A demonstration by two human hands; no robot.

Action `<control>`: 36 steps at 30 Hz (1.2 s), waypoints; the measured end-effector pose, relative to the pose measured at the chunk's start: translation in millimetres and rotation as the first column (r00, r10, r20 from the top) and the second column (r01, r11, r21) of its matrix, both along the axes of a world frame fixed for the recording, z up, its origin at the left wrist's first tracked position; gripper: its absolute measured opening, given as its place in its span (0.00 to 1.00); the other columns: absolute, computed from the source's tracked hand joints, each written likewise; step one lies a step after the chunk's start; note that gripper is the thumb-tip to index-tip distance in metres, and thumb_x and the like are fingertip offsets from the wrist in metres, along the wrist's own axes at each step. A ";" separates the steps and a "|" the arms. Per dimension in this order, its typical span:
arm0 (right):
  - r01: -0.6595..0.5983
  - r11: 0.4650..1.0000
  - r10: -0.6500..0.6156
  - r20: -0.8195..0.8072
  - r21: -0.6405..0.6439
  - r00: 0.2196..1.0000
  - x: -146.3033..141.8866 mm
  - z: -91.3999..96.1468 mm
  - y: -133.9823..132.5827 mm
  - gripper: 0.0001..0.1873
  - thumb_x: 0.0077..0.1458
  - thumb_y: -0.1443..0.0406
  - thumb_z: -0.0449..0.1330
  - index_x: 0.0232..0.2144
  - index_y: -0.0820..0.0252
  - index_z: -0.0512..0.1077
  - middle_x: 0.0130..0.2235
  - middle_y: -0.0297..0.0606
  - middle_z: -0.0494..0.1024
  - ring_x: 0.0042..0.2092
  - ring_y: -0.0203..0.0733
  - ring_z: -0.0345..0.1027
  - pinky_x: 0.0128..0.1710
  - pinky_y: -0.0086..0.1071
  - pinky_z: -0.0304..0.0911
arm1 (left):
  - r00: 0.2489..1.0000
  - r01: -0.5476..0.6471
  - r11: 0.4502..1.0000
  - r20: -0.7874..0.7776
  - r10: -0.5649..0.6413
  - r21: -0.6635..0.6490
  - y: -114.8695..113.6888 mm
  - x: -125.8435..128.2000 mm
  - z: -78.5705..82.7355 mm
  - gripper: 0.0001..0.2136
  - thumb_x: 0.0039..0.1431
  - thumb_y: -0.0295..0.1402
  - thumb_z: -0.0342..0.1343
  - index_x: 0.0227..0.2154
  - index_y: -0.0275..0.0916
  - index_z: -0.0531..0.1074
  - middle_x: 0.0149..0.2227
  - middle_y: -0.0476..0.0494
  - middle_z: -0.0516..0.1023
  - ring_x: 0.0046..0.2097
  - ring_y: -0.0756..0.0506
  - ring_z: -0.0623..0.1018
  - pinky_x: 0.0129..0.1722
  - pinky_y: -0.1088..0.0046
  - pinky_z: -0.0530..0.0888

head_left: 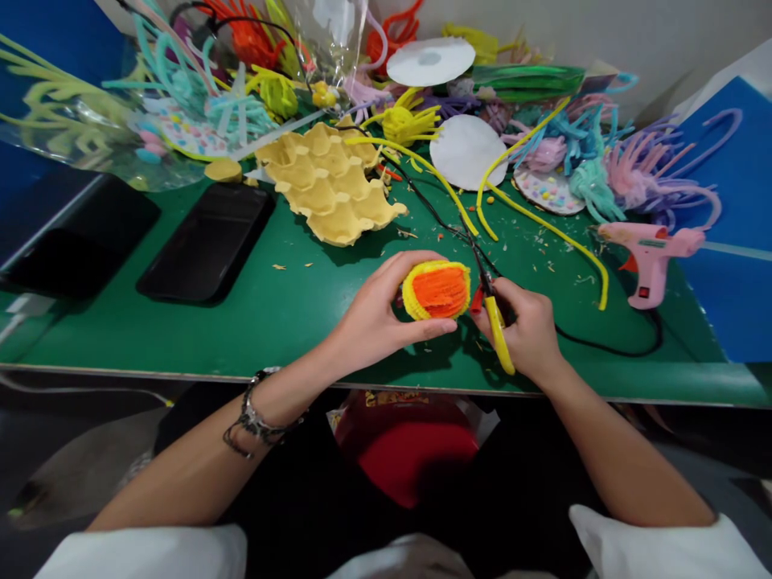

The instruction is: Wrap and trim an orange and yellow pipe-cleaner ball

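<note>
Has a green counter (289,301) beneath the left fingers (427,330) and right fingers (514,295). Faces a yellow egg-carton piece (334,181) beyond the left fingers and a pink glue gun (654,248) rightward of the right fingers. Closes the right fingers round yellow-handled pliers (498,336); grips a yellow-rimmed orange fuzzy piece (439,291) between parted left fingers.
</note>
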State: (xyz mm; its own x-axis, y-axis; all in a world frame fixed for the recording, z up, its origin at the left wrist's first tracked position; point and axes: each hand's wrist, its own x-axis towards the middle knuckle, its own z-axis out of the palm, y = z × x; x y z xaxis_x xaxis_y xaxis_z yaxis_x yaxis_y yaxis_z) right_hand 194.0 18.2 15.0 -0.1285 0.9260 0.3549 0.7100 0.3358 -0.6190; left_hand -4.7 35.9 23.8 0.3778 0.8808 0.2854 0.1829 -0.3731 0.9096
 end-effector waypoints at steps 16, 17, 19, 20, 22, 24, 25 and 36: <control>-0.373 0.855 -0.095 -0.815 -0.361 0.571 -13.0 15.9 -9.9 0.17 0.45 0.53 0.65 0.30 0.55 0.66 0.16 0.22 0.61 0.15 0.27 0.53 0.15 0.25 0.49 | 0.956 0.266 0.964 -0.134 -0.262 0.009 0.5 -1.0 -0.6 0.27 0.50 0.41 0.63 0.52 0.39 0.65 0.52 0.41 0.72 0.52 0.43 0.72 0.54 0.69 0.66; -0.384 0.848 -0.098 -0.821 -0.365 0.562 -13.4 16.3 -9.7 0.17 0.45 0.52 0.65 0.29 0.55 0.66 0.16 0.22 0.60 0.15 0.27 0.52 0.15 0.25 0.49 | 0.954 0.267 0.964 -0.147 -0.261 0.018 0.7 -1.2 -0.2 0.27 0.51 0.41 0.62 0.52 0.40 0.65 0.52 0.41 0.72 0.51 0.44 0.72 0.54 0.69 0.66; -0.408 0.833 -0.101 -0.828 -0.374 0.552 -14.3 16.7 -9.1 0.18 0.44 0.52 0.65 0.29 0.56 0.65 0.15 0.21 0.60 0.15 0.27 0.53 0.15 0.25 0.50 | 0.951 0.270 0.962 -0.168 -0.261 0.034 0.9 -1.8 0.7 0.26 0.51 0.41 0.62 0.52 0.39 0.65 0.51 0.41 0.72 0.50 0.44 0.72 0.53 0.69 0.67; -0.420 0.825 -0.102 -0.831 -0.377 0.547 -14.6 16.9 -8.8 0.18 0.44 0.52 0.66 0.28 0.56 0.65 0.15 0.21 0.60 0.15 0.27 0.53 0.14 0.25 0.50 | 0.949 0.273 0.961 -0.177 -0.262 0.039 0.8 -2.0 1.1 0.26 0.51 0.41 0.62 0.53 0.39 0.65 0.50 0.41 0.73 0.50 0.44 0.72 0.53 0.69 0.67; -0.443 0.809 -0.107 -0.837 -0.387 0.536 -14.7 17.3 -8.2 0.18 0.43 0.52 0.66 0.27 0.56 0.64 0.16 0.21 0.60 0.15 0.26 0.53 0.14 0.25 0.50 | 0.947 0.279 0.959 -0.179 -0.268 0.042 0.6 -2.5 1.7 0.26 0.51 0.40 0.62 0.52 0.39 0.66 0.49 0.42 0.73 0.49 0.44 0.73 0.52 0.69 0.68; -0.477 0.788 -0.107 -0.850 -0.389 0.516 -14.0 17.9 -7.9 0.18 0.43 0.53 0.66 0.27 0.56 0.64 0.16 0.21 0.60 0.15 0.26 0.52 0.14 0.24 0.50 | 0.947 0.294 0.955 -0.143 -0.287 0.028 0.1 -3.0 1.9 0.26 0.50 0.39 0.63 0.52 0.40 0.66 0.47 0.42 0.73 0.48 0.44 0.73 0.51 0.69 0.68; -0.499 0.775 -0.102 -0.857 -0.387 0.505 -13.5 18.2 -7.8 0.18 0.42 0.53 0.67 0.26 0.56 0.64 0.16 0.21 0.60 0.14 0.26 0.52 0.13 0.24 0.50 | 0.948 0.302 0.953 -0.111 -0.299 0.012 -0.3 -3.2 2.0 0.26 0.50 0.40 0.63 0.52 0.40 0.67 0.47 0.42 0.73 0.48 0.44 0.73 0.51 0.69 0.68; -0.610 0.734 -0.037 -0.914 -0.300 0.405 -20.2 9.6 -12.1 0.18 0.47 0.54 0.64 0.23 0.57 0.61 0.14 0.20 0.57 0.14 0.25 0.54 0.14 0.22 0.53 | 0.934 0.356 0.922 0.035 -0.355 -0.152 -0.6 -4.2 4.3 0.25 0.49 0.43 0.63 0.48 0.37 0.70 0.46 0.40 0.78 0.45 0.44 0.78 0.47 0.70 0.73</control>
